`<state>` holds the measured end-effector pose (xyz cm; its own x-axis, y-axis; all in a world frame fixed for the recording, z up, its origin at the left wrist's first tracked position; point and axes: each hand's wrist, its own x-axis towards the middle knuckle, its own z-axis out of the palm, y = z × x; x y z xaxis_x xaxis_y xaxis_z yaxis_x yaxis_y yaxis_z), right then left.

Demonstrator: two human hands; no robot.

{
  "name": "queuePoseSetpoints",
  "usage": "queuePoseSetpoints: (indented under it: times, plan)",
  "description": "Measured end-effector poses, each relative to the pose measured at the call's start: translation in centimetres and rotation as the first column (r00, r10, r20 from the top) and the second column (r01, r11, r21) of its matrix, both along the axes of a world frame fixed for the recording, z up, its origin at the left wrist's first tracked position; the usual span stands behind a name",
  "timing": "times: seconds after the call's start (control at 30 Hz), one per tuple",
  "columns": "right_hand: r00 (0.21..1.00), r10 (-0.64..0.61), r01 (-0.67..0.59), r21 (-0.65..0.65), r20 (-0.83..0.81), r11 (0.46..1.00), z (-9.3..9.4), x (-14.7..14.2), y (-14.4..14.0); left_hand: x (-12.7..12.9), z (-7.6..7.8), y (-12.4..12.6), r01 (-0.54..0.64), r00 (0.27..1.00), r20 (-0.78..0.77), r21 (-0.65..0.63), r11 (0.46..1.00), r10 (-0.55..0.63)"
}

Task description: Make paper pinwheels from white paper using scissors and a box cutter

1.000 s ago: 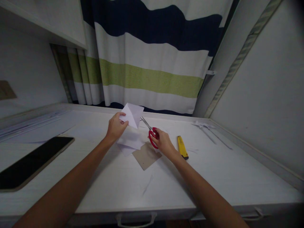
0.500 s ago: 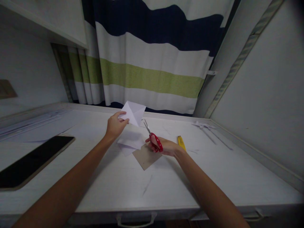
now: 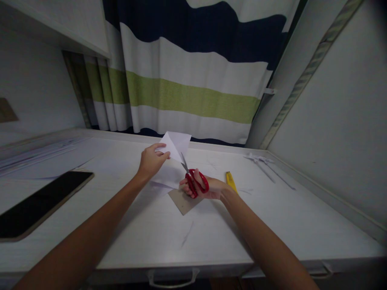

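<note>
White folded paper [image 3: 175,146], creased, pinched in left hand [image 3: 150,162] fingers; right hand [image 3: 205,188] grips red scissors [image 3: 193,179]; yellow cutter [image 3: 231,181] at 3 o'clock.

Both forearms bare, no sleeves or jewellery.

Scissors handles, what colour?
Red, on the scissors in the right hand; head view.

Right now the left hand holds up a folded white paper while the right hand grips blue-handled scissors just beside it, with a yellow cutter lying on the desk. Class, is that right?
Not quite: the scissors have red handles, not blue, as the head view shows. The rest stands: the left hand holds up the folded white paper, the right hand grips the scissors beside it, and the yellow cutter lies on the desk.
</note>
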<state>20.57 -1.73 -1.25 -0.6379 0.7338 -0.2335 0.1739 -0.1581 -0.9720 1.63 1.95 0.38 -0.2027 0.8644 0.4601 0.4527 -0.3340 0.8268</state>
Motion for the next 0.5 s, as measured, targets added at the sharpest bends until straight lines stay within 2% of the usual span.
queuePoseSetpoints:
  times: [0.3,0.5]
  plan:
    - [0.987,0.014,-0.037,-0.14,-0.163,0.989,-0.19,0.02,0.13,0.24,0.02,-0.36,-0.027,0.999,-0.037,-0.005,1.0,0.027]
    - [0.984,0.009,-0.04,-0.172,-0.178,0.984,-0.07,0.06,-0.02,0.13,-0.05,-0.21,-0.048,0.997,-0.065,0.0,0.999,0.048]
